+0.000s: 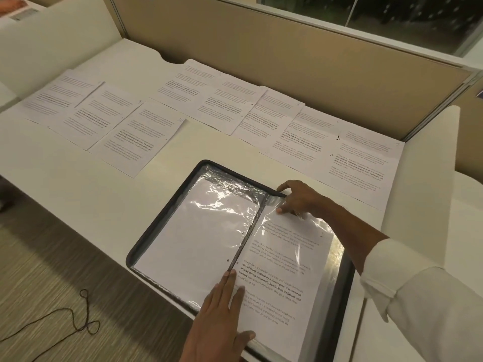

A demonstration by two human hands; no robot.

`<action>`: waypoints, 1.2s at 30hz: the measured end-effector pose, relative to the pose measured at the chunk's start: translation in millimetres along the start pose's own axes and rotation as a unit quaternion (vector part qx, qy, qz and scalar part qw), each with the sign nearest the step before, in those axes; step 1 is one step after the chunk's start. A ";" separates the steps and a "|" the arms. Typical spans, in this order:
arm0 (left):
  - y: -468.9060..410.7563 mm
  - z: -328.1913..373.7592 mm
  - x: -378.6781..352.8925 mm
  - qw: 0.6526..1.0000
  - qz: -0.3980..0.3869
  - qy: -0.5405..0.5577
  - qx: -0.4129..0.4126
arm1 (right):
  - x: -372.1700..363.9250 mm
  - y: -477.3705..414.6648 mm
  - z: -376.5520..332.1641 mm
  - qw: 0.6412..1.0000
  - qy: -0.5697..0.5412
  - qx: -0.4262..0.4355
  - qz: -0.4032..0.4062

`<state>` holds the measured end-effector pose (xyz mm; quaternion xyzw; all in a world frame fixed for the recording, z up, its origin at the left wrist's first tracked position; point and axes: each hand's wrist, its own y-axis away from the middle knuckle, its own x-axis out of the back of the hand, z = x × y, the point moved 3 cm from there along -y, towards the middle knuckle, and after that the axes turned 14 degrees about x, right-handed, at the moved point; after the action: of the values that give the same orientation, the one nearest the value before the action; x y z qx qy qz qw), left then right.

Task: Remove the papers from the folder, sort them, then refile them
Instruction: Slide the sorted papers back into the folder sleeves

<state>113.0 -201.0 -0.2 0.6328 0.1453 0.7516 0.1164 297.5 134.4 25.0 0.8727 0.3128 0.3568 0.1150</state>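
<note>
A black-edged folder (162,218) is lying open at the near edge of the white counter (78,184), its clear plastic sleeves catching the light. The left-hand sleeve (203,231) is showing a blank white sheet, and the right-hand sleeve (324,231) is holding a printed page (277,278) with a bold paragraph in the middle.

The left hand (222,317) is lying flat with fingers spread narrowly, pressing down on the lower part of the spine and the inner margin of the printed page; it is gripping nothing. The right hand (298,197), reaching from a white sleeve (418,296), is pinching the top corner of the right-hand plastic sleeve between thumb and fingers, just beside the spine's far end.

Farther back, 3 overlapping printed sheets (99,118) are sitting on the left of the counter, and a longer row of overlapping printed sheets (287,126) is running along the tan partition (261,48) to the right. A dark cord (78,325) is curling on the carpeted floor (52,270) at lower left
</note>
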 end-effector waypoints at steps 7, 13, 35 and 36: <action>0.4 -1.2 0.7 1.000 -0.015 0.012 0.003 | 7.1 5.0 -2.5 0.999 -0.033 -0.002 -0.042; 0.3 -0.8 2.3 1.000 -0.011 0.007 -0.010 | 1.6 7.0 1.4 0.999 -0.029 -0.007 -0.012; -14.9 2.7 16.5 0.999 0.028 0.035 -0.014 | 21.5 32.1 4.8 0.979 0.201 0.005 -0.024; -16.0 3.8 19.9 0.999 0.029 0.043 -0.015 | 25.9 38.4 3.4 0.977 0.212 0.012 -0.020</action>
<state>113.2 -178.7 12.8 0.6023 0.1203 0.7831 0.0973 331.9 120.9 53.0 0.7719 0.3518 0.5278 0.0427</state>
